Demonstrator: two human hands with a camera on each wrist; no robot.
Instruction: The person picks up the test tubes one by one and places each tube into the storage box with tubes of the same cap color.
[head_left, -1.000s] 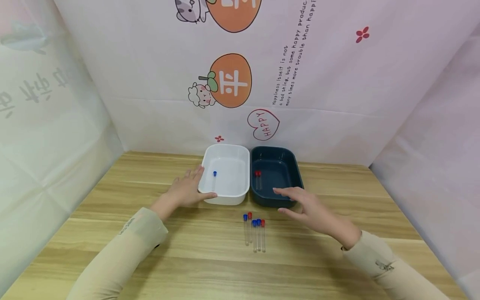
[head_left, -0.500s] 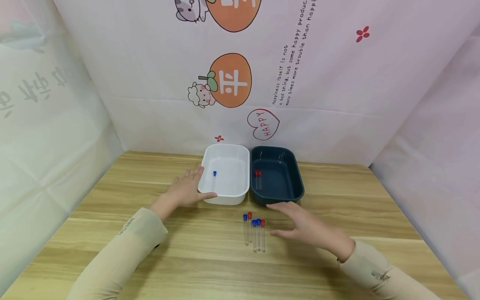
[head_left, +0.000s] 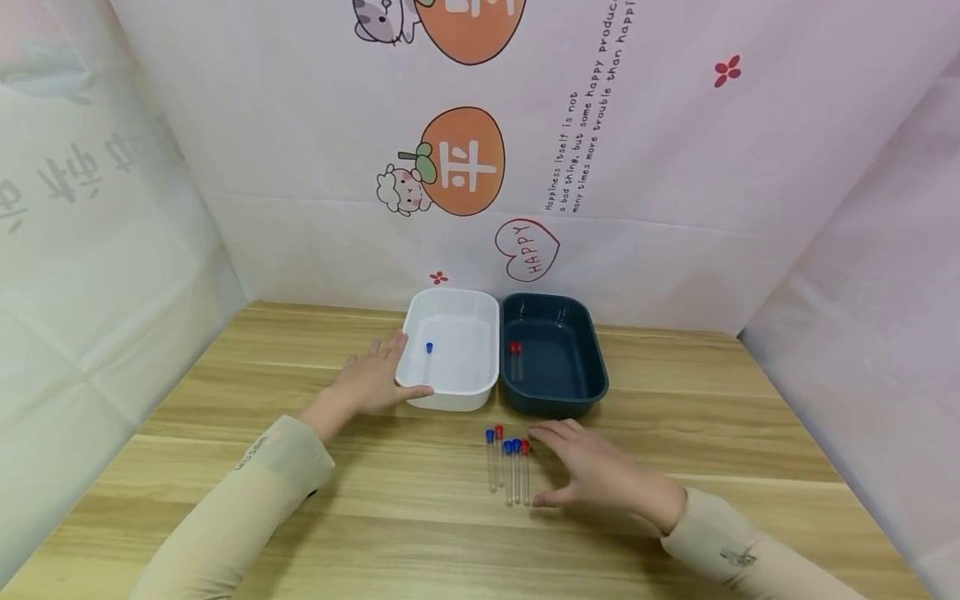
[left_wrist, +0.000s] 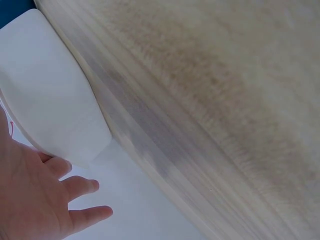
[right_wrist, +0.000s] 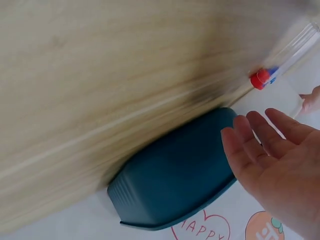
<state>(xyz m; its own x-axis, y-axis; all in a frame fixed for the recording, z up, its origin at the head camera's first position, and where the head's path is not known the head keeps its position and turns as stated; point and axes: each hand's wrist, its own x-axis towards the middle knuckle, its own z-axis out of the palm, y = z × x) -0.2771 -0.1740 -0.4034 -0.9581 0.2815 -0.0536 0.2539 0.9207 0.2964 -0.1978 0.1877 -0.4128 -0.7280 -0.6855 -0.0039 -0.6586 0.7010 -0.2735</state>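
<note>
On the tabletop (head_left: 225, 350), in the head view, five test tubes (head_left: 509, 479) lie in a loose group before two bins, three with blue caps and two red. Only from here do the bins' insides show: one blue-capped tube (head_left: 428, 363) in the white bin (head_left: 453, 401), two red-capped tubes (head_left: 517, 364) in the dark blue bin (head_left: 555, 408). The right hand (head_left: 603, 473), fingers and thumb spread wide, is just beside the group. The left hand (head_left: 369, 383) rests on the white bin's left rim, fingers apart. The left wrist view adds that bin's outer wall and several extended fingers; the right wrist view gives the open palm, the dark bin's outside and a red cap close up.
</note>
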